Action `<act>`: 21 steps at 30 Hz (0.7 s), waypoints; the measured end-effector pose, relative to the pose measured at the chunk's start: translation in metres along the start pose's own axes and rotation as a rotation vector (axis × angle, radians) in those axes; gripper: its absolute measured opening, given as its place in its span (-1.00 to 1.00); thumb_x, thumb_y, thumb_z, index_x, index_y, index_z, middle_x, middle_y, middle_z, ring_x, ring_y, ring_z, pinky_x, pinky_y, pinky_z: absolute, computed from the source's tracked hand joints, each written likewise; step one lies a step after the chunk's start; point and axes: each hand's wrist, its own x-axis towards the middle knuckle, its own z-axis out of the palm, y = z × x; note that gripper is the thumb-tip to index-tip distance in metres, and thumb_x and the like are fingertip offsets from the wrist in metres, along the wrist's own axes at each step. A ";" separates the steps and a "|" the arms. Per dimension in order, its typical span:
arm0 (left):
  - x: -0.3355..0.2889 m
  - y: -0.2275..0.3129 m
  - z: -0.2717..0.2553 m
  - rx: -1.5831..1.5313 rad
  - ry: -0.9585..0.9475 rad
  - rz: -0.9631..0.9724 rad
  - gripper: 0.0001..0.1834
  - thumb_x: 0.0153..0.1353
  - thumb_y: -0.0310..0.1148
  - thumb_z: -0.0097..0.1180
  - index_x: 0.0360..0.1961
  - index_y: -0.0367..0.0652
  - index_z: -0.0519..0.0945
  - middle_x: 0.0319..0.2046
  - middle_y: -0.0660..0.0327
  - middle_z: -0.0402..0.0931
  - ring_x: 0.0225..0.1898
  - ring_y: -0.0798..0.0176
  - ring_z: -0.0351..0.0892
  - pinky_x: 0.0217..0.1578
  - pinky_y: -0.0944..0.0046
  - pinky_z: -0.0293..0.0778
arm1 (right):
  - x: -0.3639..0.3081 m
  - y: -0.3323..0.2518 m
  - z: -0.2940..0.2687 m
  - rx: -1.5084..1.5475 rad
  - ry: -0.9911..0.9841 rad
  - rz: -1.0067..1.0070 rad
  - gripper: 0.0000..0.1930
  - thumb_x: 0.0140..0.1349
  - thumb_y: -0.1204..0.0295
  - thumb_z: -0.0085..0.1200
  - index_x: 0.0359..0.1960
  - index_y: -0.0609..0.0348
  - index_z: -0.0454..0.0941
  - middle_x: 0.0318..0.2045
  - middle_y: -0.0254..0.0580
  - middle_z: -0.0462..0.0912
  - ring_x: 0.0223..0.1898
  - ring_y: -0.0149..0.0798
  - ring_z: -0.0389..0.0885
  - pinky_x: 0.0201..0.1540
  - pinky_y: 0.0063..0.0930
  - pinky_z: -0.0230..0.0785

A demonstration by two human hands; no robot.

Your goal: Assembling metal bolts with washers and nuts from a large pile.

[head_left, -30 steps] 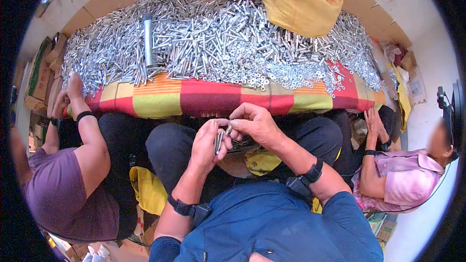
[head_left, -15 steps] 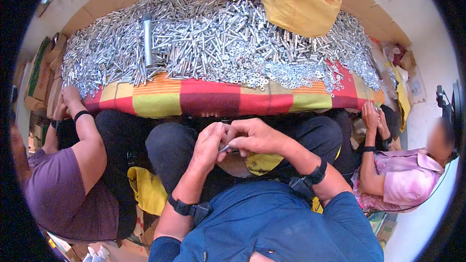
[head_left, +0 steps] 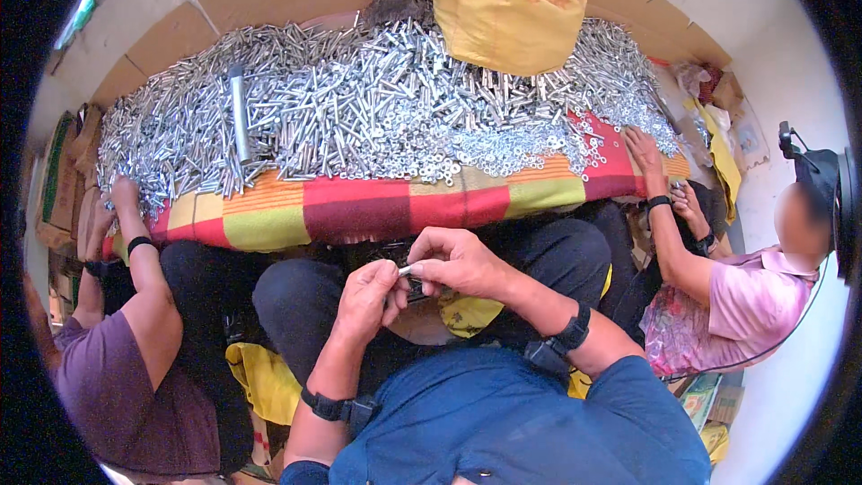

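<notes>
Above my lap, my left hand point(head_left: 366, 298) and my right hand point(head_left: 461, 263) meet, fingertips pinched together. Between them is a short, silvery metal bolt point(head_left: 405, 270). Both hands grip it, one at each end; the fingers hide much of it, so its finer shape cannot be made out. Beyond my knees spreads a large heap of similar loose metal bolts point(head_left: 332, 108). Many small washers point(head_left: 503, 148) lie along the heap's near right side. Both hands are well short of the heap.
A checked blanket point(head_left: 359, 207) covers the near edge under the heap. A metal tube point(head_left: 240, 117) stands in the heap. A yellow sack point(head_left: 512, 18) hangs over its back. Co-workers sit close by: a purple sleeve point(head_left: 117, 386) left, a pink shirt point(head_left: 745, 305) right.
My hands keep hold of the bolt, now turned more level, with my left fingers more closed. My view has shifted slightly. The right co-worker's hand has reached to the washers.
</notes>
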 end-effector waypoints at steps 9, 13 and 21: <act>0.003 0.002 0.001 0.037 0.062 0.021 -0.57 0.49 -0.08 -0.03 -0.39 -0.22 0.55 -0.62 0.22 0.50 -0.78 0.46 0.24 -0.74 0.42 0.12 | 0.063 0.010 -0.113 -1.162 0.637 -0.471 -0.84 0.19 0.39 0.15 -0.31 0.24 0.56 -0.33 0.15 0.58 -0.21 0.26 0.61 -0.11 0.09 0.49; 0.003 0.001 -0.001 0.045 0.082 0.015 -0.57 0.50 -0.09 -0.04 -0.39 -0.22 0.55 -0.62 0.22 0.50 -0.78 0.46 0.24 -0.74 0.42 0.11 | 0.070 0.016 -0.126 -1.279 0.539 -0.361 -0.86 0.18 0.40 0.14 -0.34 0.23 0.56 -0.32 0.16 0.58 -0.23 0.28 0.62 -0.12 0.10 0.50; 0.002 0.000 -0.003 -0.010 0.066 0.024 -0.59 0.50 -0.10 -0.02 -0.39 -0.20 0.55 -0.62 0.24 0.50 -0.78 0.47 0.25 -0.75 0.43 0.12 | 0.053 0.011 -0.132 -1.236 0.328 -0.406 -0.92 0.13 0.50 0.20 -0.35 0.22 0.59 -0.38 0.05 0.57 -0.26 0.17 0.60 -0.15 -0.03 0.47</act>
